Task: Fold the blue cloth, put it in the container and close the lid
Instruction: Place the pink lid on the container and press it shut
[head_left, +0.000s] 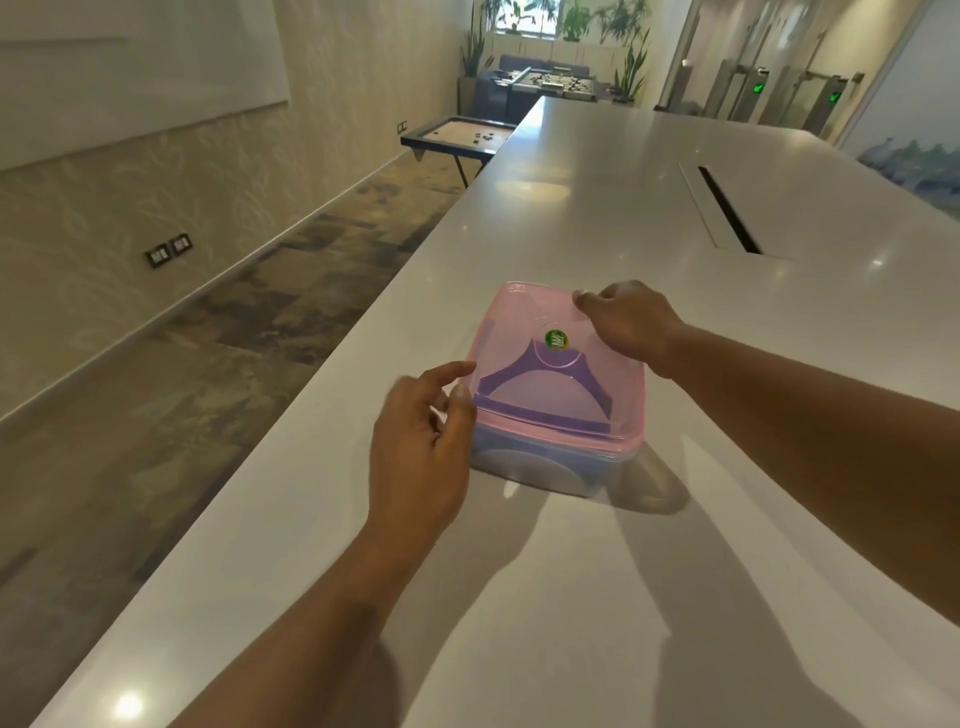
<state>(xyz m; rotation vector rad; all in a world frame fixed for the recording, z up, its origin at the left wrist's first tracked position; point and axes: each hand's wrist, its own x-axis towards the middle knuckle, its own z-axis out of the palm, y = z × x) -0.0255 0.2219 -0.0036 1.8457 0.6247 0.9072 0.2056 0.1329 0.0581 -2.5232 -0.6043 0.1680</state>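
Observation:
A clear plastic container (540, 470) stands on the white table (597, 208), with a translucent pink lid (514, 338) lying on top of it. Blue cloth (524, 387) shows through the lid, folded inside. My right hand (631, 322) rests on the lid's far right part, fingers curled and pressing down near its far edge. My left hand (423, 441) sits at the container's near left corner, fingers spread, its thumb and forefinger touching the lid's edge. A round green sticker (556, 340) marks the lid's middle.
The table's left edge (332, 395) runs close to the container, with carpeted floor below. A long cable slot (727, 208) is cut into the tabletop at the far right. A carrom board (457, 135) and a foosball table (550, 83) stand far beyond.

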